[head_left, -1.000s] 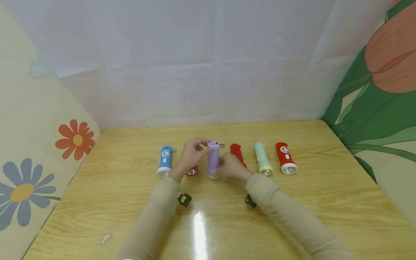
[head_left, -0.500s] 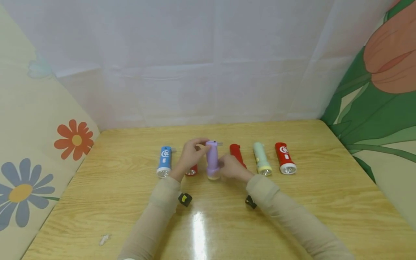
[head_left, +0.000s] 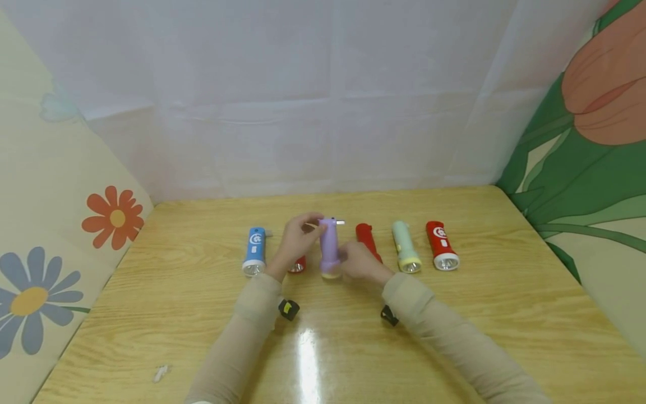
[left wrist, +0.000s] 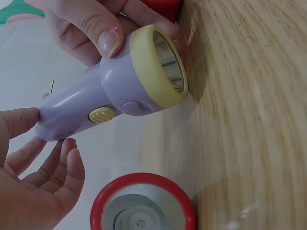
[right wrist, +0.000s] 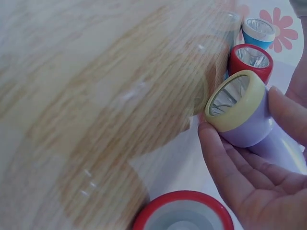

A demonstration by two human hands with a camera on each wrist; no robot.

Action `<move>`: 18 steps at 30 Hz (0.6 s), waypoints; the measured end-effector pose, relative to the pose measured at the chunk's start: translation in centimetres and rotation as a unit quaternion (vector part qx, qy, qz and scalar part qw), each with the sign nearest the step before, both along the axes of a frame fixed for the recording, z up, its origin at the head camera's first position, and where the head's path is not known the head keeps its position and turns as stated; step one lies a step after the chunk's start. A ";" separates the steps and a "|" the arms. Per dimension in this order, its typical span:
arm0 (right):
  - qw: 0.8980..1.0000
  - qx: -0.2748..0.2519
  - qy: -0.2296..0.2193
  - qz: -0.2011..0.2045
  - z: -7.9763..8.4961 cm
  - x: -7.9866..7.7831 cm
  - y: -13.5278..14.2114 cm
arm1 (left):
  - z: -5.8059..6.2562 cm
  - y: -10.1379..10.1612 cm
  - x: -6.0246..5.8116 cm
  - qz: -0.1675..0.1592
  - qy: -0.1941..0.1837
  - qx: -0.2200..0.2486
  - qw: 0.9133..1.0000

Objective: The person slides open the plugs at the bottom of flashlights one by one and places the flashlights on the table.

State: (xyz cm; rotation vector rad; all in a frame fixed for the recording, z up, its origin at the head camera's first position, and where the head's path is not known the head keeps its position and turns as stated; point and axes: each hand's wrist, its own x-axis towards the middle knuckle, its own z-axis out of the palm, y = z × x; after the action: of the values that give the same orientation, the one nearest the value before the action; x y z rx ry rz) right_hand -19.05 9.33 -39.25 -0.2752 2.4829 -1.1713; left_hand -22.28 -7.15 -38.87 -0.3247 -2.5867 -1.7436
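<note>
At the row's middle, we see the left hand (head_left: 299,240) pinching the tail of the purple flashlight (head_left: 330,241) between thumb and fingertips, while the right hand (head_left: 360,260) grasps its flared head behind the yellow rim (left wrist: 146,72). The tail is raised and the lens tips toward the table (head_left: 363,359); we cannot tell whether the two touch. Gripping both ends, we judge, steadies the body and allows small changes of angle.

The casing looks like smooth, glossy plastic, with a ribbed oval switch (left wrist: 102,114) and flat, metallic-looking prongs (head_left: 340,223).

Farther out, we find a partly hidden red-rimmed flashlight (head_left: 298,265) and a blue flashlight (head_left: 255,251) on the left, then a plain red flashlight (head_left: 367,238), a mint flashlight (head_left: 406,247) and a white-rimmed red flashlight (head_left: 442,246) on the right. Their lenses face the person; the gaps probably leave finger room on the shiny, wood-grained top.
</note>
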 end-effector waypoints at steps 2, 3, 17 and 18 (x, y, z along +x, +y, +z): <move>1.000 0.000 0.002 -0.001 0.1 0.0 -0.1 | -0.1 0.0 0.0 -0.001 0.002 0.007 1.000; 1.000 0.000 0.001 -0.002 0.1 0.0 -0.1 | -0.1 0.0 -0.1 -0.001 0.001 0.009 1.000; 0.999 -0.032 0.017 -0.024 -0.6 0.2 -0.3 | -0.7 0.5 -0.4 0.007 0.017 0.033 0.999; 0.999 -0.032 0.020 -0.026 -0.6 0.3 -0.3 | -0.7 0.6 -0.5 0.010 0.017 0.034 0.999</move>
State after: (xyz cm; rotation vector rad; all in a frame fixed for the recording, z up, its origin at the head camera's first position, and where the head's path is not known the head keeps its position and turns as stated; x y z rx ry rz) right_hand -18.80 9.03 -39.90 -0.2557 2.5039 -1.2793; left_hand -22.75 -6.54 -39.56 -0.3249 -2.4927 -1.7975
